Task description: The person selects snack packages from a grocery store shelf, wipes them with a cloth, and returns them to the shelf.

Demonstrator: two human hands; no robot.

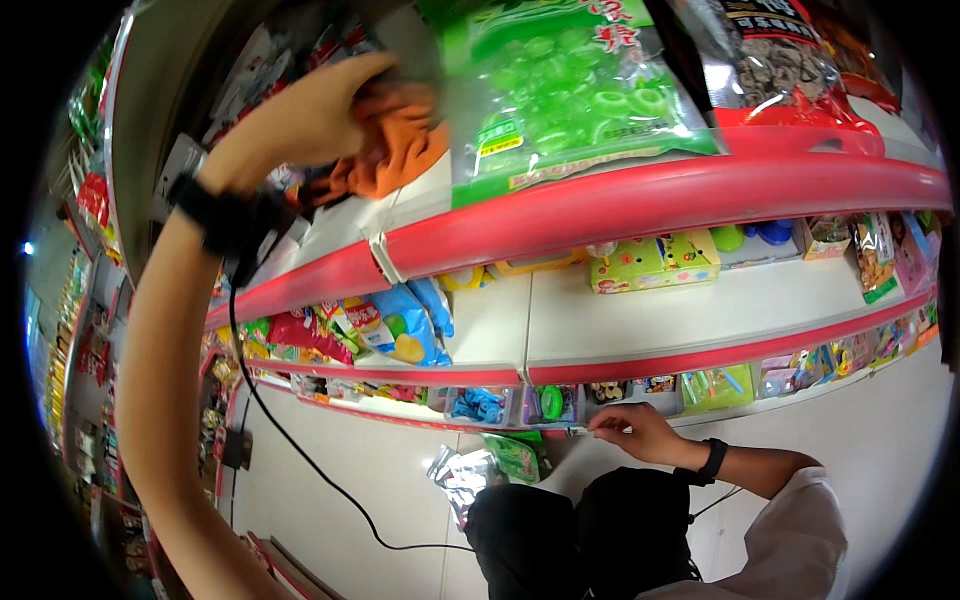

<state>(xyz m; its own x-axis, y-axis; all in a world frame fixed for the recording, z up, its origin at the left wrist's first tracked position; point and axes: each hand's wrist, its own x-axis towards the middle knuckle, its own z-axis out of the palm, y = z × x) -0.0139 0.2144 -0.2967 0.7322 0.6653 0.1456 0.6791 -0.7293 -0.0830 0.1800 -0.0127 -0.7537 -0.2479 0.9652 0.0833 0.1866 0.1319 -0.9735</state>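
Note:
My left hand reaches over the upper shelf at the left and grips an orange cloth. The cloth is bunched up against the white shelf top, and my fingers are partly hidden and blurred. Just right of it, a large green-and-clear bag of green ring candies lies at the shelf's front edge. Low down, my right hand hangs in front of the bottom shelf with its fingers loosely curled and a gap by the thumb. Nothing shows in it. A clear bin with a green ring-shaped item is nearest to it.
A red shelf edge strip bows across the view. Below it stand blue chip bags and a yellow-green box. Silver and green packets lie on the floor by my knees. A black cable runs from my left wrist.

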